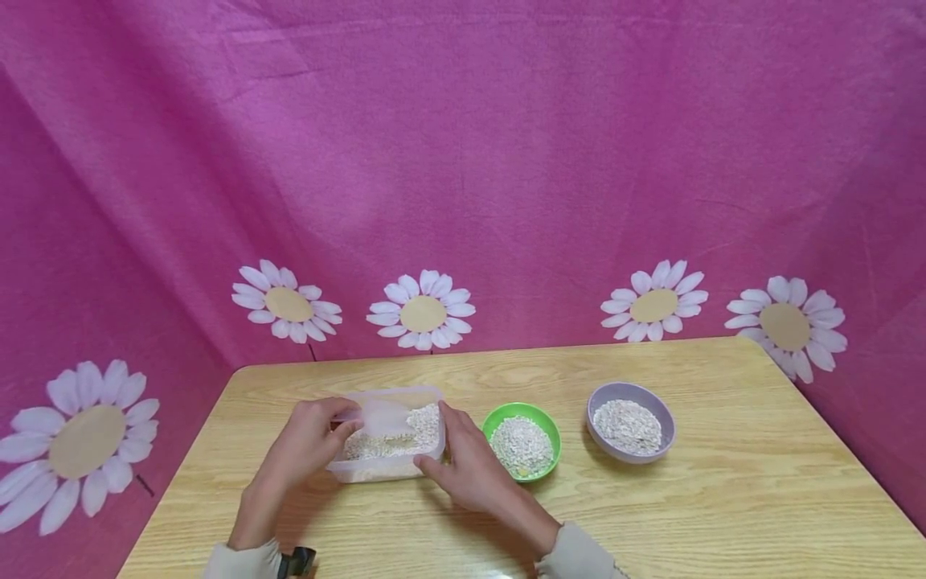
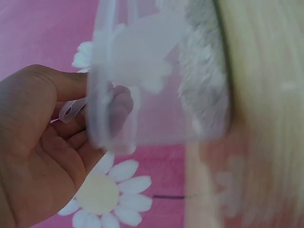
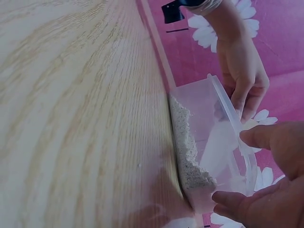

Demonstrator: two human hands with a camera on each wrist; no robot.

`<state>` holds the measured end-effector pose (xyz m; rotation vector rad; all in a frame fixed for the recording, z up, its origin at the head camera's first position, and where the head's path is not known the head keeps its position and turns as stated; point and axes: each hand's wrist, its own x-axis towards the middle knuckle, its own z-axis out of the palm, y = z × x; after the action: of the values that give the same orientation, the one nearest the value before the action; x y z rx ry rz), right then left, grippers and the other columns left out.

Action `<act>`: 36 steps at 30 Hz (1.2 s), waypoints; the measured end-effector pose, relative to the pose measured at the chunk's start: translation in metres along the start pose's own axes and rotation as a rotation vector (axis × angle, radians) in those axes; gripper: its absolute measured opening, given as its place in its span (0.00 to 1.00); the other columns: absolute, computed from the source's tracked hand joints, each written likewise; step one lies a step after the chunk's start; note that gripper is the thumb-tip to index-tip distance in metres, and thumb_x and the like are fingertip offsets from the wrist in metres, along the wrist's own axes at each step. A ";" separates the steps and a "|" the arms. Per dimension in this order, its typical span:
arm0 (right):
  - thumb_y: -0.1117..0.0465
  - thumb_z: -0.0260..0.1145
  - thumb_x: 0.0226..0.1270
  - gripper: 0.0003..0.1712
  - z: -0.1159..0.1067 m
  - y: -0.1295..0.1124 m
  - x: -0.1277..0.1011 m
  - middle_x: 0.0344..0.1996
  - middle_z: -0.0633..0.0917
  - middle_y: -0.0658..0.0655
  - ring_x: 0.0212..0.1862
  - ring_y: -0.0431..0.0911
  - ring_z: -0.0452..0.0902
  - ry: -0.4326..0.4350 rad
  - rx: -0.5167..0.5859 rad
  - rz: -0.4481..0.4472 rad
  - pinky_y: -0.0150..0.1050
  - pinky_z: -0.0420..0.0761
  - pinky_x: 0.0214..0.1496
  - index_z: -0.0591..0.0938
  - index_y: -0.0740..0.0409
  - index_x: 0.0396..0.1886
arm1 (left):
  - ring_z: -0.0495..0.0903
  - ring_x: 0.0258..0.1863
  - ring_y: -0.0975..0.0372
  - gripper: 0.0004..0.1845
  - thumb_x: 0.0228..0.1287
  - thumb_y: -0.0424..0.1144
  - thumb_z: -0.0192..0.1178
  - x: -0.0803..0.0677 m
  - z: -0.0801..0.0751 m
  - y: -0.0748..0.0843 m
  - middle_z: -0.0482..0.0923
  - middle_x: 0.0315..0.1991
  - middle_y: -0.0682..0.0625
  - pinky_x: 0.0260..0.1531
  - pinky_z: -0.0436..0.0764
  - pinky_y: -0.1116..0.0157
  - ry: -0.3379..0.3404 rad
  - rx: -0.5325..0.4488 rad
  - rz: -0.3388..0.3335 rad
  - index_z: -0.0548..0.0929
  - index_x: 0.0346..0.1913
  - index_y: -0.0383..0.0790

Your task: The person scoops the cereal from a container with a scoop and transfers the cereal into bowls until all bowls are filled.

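A clear plastic container (image 1: 362, 469) holding white grains (image 1: 423, 426) stands on the wooden table (image 1: 723, 498). My left hand (image 1: 346, 422) pinches the handle of a translucent scoop (image 1: 381, 416) held over the container's left part. In the left wrist view the scoop (image 2: 142, 52) sits above the container's wall (image 2: 156, 118), its handle (image 2: 71, 111) between thumb and fingers. My right hand (image 1: 434, 446) holds the container's right near corner. In the right wrist view a finger (image 3: 263, 137) lies on the rim and another (image 3: 232, 199) sits under the corner, with the grains (image 3: 185, 147) heaped inside.
A green bowl (image 1: 553, 438) filled with grains stands just right of the container. A grey-purple bowl (image 1: 669, 426) with grains is further right. Pink cloth with white daisies (image 1: 423, 310) hangs behind and beside the table.
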<state>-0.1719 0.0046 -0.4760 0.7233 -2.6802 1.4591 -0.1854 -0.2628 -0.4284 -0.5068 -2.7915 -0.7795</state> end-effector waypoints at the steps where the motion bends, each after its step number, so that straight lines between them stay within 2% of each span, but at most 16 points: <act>1: 0.52 0.72 0.74 0.50 0.000 -0.001 0.000 0.71 0.75 0.73 0.74 0.64 0.72 -0.003 0.003 0.009 0.58 0.72 0.78 0.59 0.76 0.81 | 0.73 0.27 0.70 0.02 0.69 0.32 0.72 0.001 0.004 0.001 0.80 0.27 0.56 0.32 0.77 0.69 -0.013 -0.017 -0.010 0.90 0.42 0.38; 3: 0.55 0.75 0.71 0.51 -0.005 -0.011 0.000 0.72 0.74 0.73 0.74 0.64 0.71 -0.019 0.034 0.053 0.62 0.70 0.79 0.59 0.76 0.81 | 0.76 0.28 0.69 0.03 0.70 0.32 0.72 0.003 0.012 0.004 0.83 0.29 0.54 0.33 0.79 0.68 -0.024 -0.045 -0.021 0.91 0.43 0.38; 8: 0.55 0.74 0.72 0.51 -0.006 -0.014 0.001 0.73 0.74 0.72 0.72 0.60 0.74 -0.027 0.018 0.085 0.58 0.73 0.77 0.59 0.74 0.82 | 0.81 0.34 0.65 0.04 0.70 0.33 0.72 0.008 0.028 0.014 0.90 0.39 0.48 0.37 0.84 0.65 0.009 -0.084 -0.062 0.92 0.44 0.38; 11: 0.55 0.74 0.73 0.51 -0.007 -0.013 0.001 0.73 0.74 0.71 0.70 0.59 0.75 -0.027 0.023 0.090 0.57 0.75 0.76 0.58 0.74 0.83 | 0.81 0.33 0.65 0.04 0.70 0.34 0.72 0.010 0.031 0.016 0.90 0.38 0.48 0.38 0.83 0.65 0.011 -0.100 -0.082 0.92 0.44 0.38; 17: 0.54 0.74 0.73 0.51 -0.008 -0.011 0.000 0.73 0.74 0.71 0.72 0.59 0.74 -0.031 0.034 0.105 0.57 0.74 0.77 0.58 0.73 0.83 | 0.83 0.34 0.66 0.04 0.71 0.35 0.72 0.010 0.032 0.012 0.91 0.39 0.49 0.38 0.84 0.65 0.021 -0.111 -0.046 0.92 0.44 0.40; 22: 0.53 0.74 0.73 0.51 -0.008 -0.011 -0.001 0.73 0.74 0.70 0.71 0.59 0.75 -0.036 0.054 0.114 0.58 0.75 0.76 0.59 0.73 0.83 | 0.85 0.34 0.67 0.05 0.70 0.35 0.72 0.007 0.028 0.008 0.91 0.40 0.49 0.38 0.85 0.67 0.053 -0.146 -0.046 0.92 0.45 0.39; 27: 0.52 0.75 0.71 0.52 -0.015 -0.015 -0.002 0.75 0.72 0.72 0.74 0.64 0.73 -0.020 0.052 0.119 0.60 0.73 0.77 0.60 0.73 0.82 | 0.85 0.34 0.67 0.08 0.71 0.35 0.72 0.002 0.022 0.002 0.93 0.42 0.49 0.37 0.84 0.69 0.058 -0.185 -0.122 0.92 0.49 0.39; 32: 0.53 0.76 0.70 0.54 -0.027 -0.020 0.000 0.79 0.68 0.72 0.78 0.66 0.68 -0.005 0.128 0.123 0.55 0.76 0.76 0.58 0.72 0.83 | 0.89 0.37 0.65 0.11 0.72 0.34 0.71 -0.004 0.011 -0.006 0.94 0.44 0.45 0.38 0.85 0.70 0.081 -0.244 -0.180 0.91 0.54 0.37; 36: 0.53 0.78 0.69 0.54 -0.037 -0.024 -0.002 0.81 0.66 0.69 0.79 0.65 0.67 0.004 0.172 0.126 0.52 0.77 0.74 0.59 0.70 0.83 | 0.87 0.36 0.71 0.12 0.71 0.35 0.71 -0.011 0.000 -0.013 0.94 0.41 0.44 0.38 0.84 0.72 0.120 -0.280 -0.208 0.91 0.54 0.36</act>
<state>-0.1684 0.0233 -0.4364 0.5660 -2.6658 1.7347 -0.1807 -0.2764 -0.4374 -0.2039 -2.6653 -1.2135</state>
